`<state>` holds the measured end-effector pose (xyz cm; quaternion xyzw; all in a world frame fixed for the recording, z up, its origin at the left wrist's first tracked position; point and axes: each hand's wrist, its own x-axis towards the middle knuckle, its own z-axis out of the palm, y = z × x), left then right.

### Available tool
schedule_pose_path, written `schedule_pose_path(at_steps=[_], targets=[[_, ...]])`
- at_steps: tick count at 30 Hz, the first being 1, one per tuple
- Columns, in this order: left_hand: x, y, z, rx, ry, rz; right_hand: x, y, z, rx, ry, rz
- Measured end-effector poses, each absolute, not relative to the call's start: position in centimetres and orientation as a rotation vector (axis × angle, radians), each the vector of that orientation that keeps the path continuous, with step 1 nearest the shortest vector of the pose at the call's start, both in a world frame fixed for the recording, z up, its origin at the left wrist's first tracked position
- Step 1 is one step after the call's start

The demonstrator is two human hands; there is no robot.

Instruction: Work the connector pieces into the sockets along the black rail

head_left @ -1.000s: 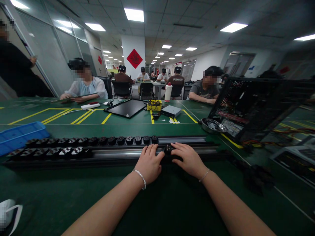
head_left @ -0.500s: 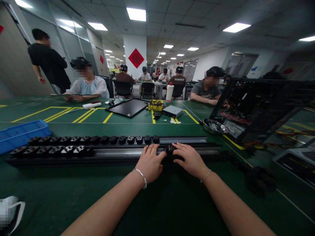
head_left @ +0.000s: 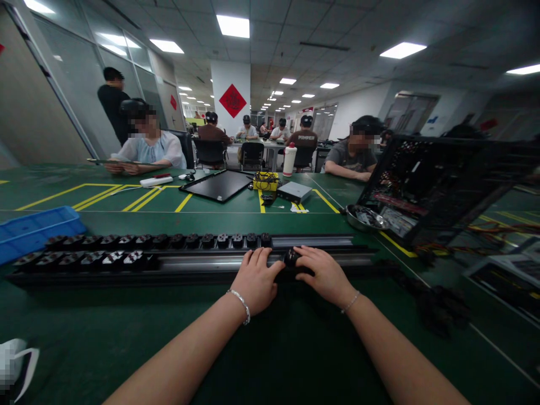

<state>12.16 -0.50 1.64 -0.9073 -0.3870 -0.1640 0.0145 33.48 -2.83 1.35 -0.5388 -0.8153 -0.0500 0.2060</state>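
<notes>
Right hand [head_left: 323, 275]: fingers [head_left: 304, 251] curled down over a small black module [head_left: 291, 257] and clamped on it, thumb mostly hidden underneath. Left hand [head_left: 257, 281] is right alongside, fingers [head_left: 255, 257] laid out flat and gripping nothing. They rest on the long rail [head_left: 202, 265], w/ the thumb tip touching the module's left side. So the module sits btwn the two hands, on the near channel of the rail, on the green table [head_left: 270, 349]. Thin bracelet on each wrist.

Moving out: just beyond the left fingertips, the rear row of modules [head_left: 169, 241] runs off to the left. Beyond the right fingertips that rear channel is bare metal. Farther left on the near channel is the near row of modules [head_left: 84, 259], well apart from both hands. Past it, far left, a blue bin [head_left: 37, 228].

Right of the right fingers, beyond the rail's end, a metal bowl [head_left: 366, 217] w/ small parts sits just beside an open black PC case [head_left: 442, 185]. Nearer on that side, a dark cable bundle [head_left: 442, 306].

Straight ahead, well beyond the fingertips: black flat panel [head_left: 219, 184], yellow box [head_left: 265, 181], grey box [head_left: 294, 191], white bottle [head_left: 289, 158]. Other ppl are seated at the far side, one standing far left. Near left corner, a white mask [head_left: 17, 363].
</notes>
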Motion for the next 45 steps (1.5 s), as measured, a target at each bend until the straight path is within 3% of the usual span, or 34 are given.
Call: schedule_pose_path(at_steps=[45], targets=[[12.15,-0.32,1.36,-2.821,-1.196,-0.548,33.83,-2.94,0.74,-1.440,-2.258,-0.249]])
